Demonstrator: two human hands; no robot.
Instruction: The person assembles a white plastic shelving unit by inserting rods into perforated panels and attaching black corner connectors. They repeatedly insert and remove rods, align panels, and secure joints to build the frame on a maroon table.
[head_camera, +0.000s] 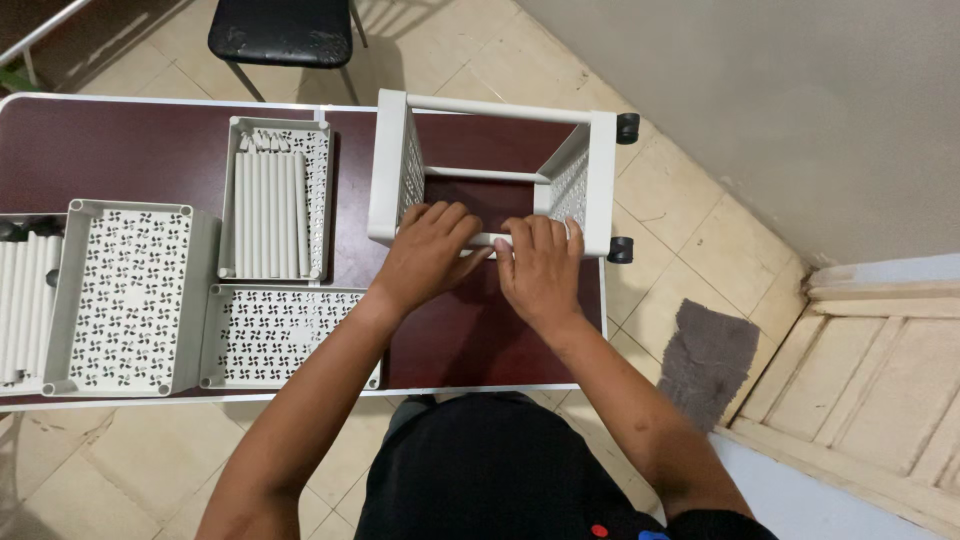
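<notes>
A white plastic rack frame (389, 170) with perforated side panels and white tubes lies on its side on the dark red table (470, 340). Two black caster wheels (627, 127) stick out at its right end. My left hand (425, 255) and my right hand (540, 265) rest side by side on the frame's near white tube, fingers curled over it. Whether they grip the tube or only press on it, I cannot tell.
A perforated white tray (318, 170) holding several white tubes (270, 215) lies left of the frame. Two more perforated trays (130, 295) (270, 335) sit at the table's left front. A black chair (280, 30) stands beyond the table. A grey rag (708, 355) lies on the tiled floor at right.
</notes>
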